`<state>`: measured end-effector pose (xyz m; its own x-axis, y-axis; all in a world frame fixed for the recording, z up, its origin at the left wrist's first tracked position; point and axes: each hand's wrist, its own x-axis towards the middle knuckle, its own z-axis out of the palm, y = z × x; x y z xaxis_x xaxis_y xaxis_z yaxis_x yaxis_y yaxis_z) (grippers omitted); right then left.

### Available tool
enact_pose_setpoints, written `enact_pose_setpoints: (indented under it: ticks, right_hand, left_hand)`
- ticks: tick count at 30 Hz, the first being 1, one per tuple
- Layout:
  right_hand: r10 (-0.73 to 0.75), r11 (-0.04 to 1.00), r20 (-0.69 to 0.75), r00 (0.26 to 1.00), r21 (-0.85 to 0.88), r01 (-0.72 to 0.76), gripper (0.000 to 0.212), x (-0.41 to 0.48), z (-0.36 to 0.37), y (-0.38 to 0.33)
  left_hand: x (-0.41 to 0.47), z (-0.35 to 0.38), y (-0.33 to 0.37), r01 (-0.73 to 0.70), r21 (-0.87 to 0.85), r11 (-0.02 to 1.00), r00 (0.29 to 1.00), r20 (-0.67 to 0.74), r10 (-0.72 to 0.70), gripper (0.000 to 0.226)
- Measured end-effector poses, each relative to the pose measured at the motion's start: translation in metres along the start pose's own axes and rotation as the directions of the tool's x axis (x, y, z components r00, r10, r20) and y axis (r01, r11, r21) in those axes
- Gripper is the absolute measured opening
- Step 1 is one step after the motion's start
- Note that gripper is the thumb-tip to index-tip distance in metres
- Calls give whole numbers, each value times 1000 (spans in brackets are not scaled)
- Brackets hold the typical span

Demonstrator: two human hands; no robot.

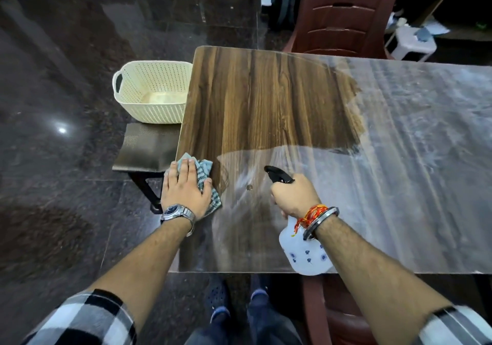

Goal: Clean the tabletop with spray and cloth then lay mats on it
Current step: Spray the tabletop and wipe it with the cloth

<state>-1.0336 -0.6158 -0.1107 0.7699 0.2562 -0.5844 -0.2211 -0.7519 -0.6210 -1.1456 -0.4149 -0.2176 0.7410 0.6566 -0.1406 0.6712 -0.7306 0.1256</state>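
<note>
A cream perforated basket point(151, 91) sits beyond the left hand point(186, 193). Far beyond the right hand point(292, 195) stands a brown plastic chair point(343, 12), a dark backpack point(286, 1) at its left and a white stool point(411, 42) at its right. The floor point(66, 78) is dark polished stone.

place: home dining room | cues: wood-grain table point(266, 91), plastic chairs point(343, 12), polished stone floor point(66, 78), basket point(149, 110)

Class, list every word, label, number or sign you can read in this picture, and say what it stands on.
No readable text anywhere.
spray bottle: small blue marks, too blurred to tell whether they are letters.
watch: dial too small to read.
</note>
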Motion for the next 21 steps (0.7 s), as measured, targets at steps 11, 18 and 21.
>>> enact_pose_setpoints:
  ticks: [11, 18, 21]
  right_hand:
    - [-30, 993, 56, 998, -108, 36, 18, -28, 9, 10]
    - [-70, 994, 142, 987, -72, 81, 22, -31, 11, 2]
    - [-71, 995, 76, 995, -57, 76, 19, -30, 11, 6]
  left_hand:
    - [-105, 12, -11, 137, -32, 990, 991, 4, -137, 84]
    - [-124, 13, -5, 223, -45, 974, 975, 30, -222, 86]
    - [-124, 14, -6, 265, -58, 962, 964, 34, -264, 88]
